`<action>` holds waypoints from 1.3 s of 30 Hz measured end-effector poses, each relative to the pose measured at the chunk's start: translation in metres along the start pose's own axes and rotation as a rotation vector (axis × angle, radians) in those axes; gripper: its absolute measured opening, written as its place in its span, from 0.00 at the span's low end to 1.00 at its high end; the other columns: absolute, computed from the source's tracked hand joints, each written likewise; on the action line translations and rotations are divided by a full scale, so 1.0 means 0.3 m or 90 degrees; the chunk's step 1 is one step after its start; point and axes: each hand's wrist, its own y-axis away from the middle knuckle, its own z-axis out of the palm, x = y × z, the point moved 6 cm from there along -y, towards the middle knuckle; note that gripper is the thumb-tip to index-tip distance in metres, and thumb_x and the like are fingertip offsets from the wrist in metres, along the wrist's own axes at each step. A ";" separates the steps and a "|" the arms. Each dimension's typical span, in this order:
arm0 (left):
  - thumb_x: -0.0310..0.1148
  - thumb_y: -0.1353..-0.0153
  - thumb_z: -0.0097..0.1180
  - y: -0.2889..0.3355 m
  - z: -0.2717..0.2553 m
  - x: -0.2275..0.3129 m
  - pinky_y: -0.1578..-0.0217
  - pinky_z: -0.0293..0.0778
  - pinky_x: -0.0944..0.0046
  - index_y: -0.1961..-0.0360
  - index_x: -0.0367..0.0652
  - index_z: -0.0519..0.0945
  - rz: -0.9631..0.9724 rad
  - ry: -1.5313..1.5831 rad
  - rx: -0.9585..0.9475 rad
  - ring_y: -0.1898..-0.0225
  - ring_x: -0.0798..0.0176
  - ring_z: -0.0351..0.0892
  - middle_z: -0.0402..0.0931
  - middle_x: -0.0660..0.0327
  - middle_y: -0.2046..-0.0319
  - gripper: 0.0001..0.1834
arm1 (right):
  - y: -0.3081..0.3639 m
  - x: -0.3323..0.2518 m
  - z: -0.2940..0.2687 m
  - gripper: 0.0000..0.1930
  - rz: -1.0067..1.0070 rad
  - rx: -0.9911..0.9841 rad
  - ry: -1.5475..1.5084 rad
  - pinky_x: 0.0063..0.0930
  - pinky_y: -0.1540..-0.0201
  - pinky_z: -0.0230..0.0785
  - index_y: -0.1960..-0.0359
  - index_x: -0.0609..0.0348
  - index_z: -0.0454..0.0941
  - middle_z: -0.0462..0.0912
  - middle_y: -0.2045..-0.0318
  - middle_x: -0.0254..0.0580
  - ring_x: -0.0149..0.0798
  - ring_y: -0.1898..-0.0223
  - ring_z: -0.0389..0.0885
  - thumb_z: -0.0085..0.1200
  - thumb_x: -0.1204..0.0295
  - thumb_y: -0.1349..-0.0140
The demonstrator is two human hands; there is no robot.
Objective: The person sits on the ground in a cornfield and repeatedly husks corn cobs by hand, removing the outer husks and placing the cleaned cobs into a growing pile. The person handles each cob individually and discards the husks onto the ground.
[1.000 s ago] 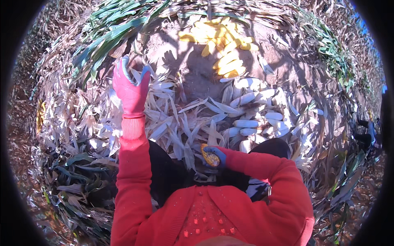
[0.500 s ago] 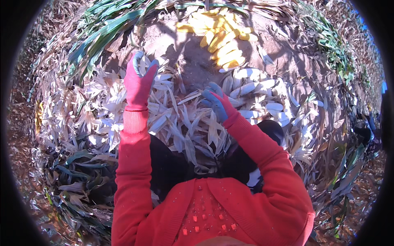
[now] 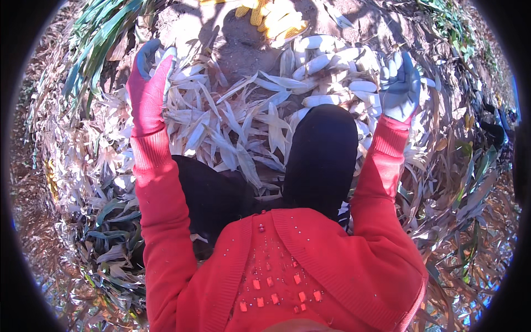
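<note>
My left hand (image 3: 148, 86), in a pink and grey work glove, hovers at the left over pale dry corn husks (image 3: 221, 119). Its thumb and fingers form an open curve with a gap between them, and I see nothing held. Off to the right, my right hand (image 3: 399, 91) is raised with its grey gloved palm turned up. Those fingers are slightly bent and apart, with no object in them. Beside it, toward the middle, lies a heap of pale ears of corn still in their husks (image 3: 314, 66).
Bare yellow corn cobs (image 3: 279, 23) are piled on brown soil (image 3: 243, 52) at the far side. Green corn leaves (image 3: 102, 41) lie far left, more greenery (image 3: 451, 25) far right. My bent knee (image 3: 323, 149) rises between my arms. Dry stalks and leaves surround me.
My right hand has swung from the middle out to the right, and its palm has turned up. My left hand has shifted left. The view has tilted nearer, and my knee now stands higher.
</note>
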 end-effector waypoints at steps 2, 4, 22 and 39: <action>0.32 0.43 0.66 0.005 0.038 0.037 0.48 0.69 0.67 0.47 0.38 0.76 0.029 -0.015 -0.033 0.52 0.68 0.76 0.79 0.60 0.53 0.23 | 0.152 0.138 -0.293 0.25 0.129 0.133 0.135 0.39 0.48 0.75 0.39 0.68 0.65 0.78 0.49 0.54 0.47 0.49 0.79 0.42 0.60 0.29; 0.33 0.36 0.59 0.032 0.053 0.059 0.55 0.70 0.70 0.46 0.36 0.75 0.052 0.020 -0.062 0.57 0.71 0.76 0.78 0.63 0.59 0.20 | 0.377 0.345 -0.518 0.26 0.368 0.314 0.330 0.38 0.48 0.75 0.38 0.66 0.63 0.75 0.46 0.54 0.48 0.48 0.79 0.46 0.60 0.31; 0.27 0.36 0.56 0.048 0.140 0.056 0.46 0.69 0.66 0.43 0.35 0.73 0.032 -0.050 -0.090 0.48 0.67 0.74 0.74 0.57 0.46 0.20 | 0.426 1.140 -0.704 0.22 0.145 -0.691 1.432 0.50 0.31 0.47 0.41 0.50 0.70 0.74 0.45 0.49 0.50 0.39 0.69 0.47 0.68 0.39; 0.32 0.39 0.60 0.099 0.219 0.029 0.61 0.76 0.69 0.49 0.38 0.77 0.008 0.082 -0.239 0.66 0.71 0.80 0.82 0.62 0.68 0.18 | -0.210 0.531 0.079 0.18 0.217 -0.335 0.504 0.26 0.52 0.72 0.50 0.61 0.78 0.82 0.58 0.37 0.31 0.56 0.79 0.61 0.72 0.41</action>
